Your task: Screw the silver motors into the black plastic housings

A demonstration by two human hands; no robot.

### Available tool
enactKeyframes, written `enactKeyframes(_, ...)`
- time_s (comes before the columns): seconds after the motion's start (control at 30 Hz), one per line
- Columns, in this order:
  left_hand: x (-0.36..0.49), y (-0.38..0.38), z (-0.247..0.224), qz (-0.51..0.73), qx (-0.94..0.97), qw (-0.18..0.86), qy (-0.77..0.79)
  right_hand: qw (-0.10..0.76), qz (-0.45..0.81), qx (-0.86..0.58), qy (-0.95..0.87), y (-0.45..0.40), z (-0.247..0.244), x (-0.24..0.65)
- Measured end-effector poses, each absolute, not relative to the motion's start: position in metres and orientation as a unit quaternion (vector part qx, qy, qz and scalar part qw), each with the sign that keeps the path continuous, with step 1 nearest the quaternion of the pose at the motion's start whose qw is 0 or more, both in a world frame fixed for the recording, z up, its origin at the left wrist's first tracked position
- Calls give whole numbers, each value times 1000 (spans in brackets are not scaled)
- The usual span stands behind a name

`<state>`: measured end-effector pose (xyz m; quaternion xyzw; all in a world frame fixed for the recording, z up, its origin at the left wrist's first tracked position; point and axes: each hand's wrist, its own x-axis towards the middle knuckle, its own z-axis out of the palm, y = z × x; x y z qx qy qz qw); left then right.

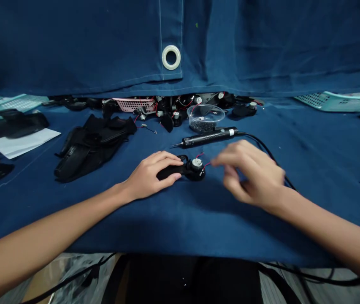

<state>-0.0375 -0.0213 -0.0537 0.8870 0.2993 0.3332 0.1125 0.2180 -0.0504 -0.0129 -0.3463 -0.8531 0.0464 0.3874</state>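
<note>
Over the blue cloth (129, 228), at centre frame, your left hand (148, 175) grasps the black part (169, 171) with its round silvery piece (196, 163), while your blurred right hand (252, 173) is at the red wire (207, 164), its grip impossible to tell. You seem to be handling the wiring, which calls for a steady part and precise fingertips. Markings on the black bundle (93, 145), left of centre, are unreadable.
</note>
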Motion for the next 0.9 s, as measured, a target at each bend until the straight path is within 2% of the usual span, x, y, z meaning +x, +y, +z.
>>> enactKeyframes(0.1,-39,-20,-54,333,889,88,302,372,8,-318,-872,-24,-29,208)
enactKeyframes(0.27,-40,-16,-52,328,904,42,271,248,103,-302,-915,-15,-45,209)
enactKeyframes(0.53,-29,-5,-59,305,914,65,258,262,148,-376,-876,-5,-48,212)
enactKeyframes(0.9,-27,-12,-56,284,916,52,277,270,260,-342,-862,7,-49,220)
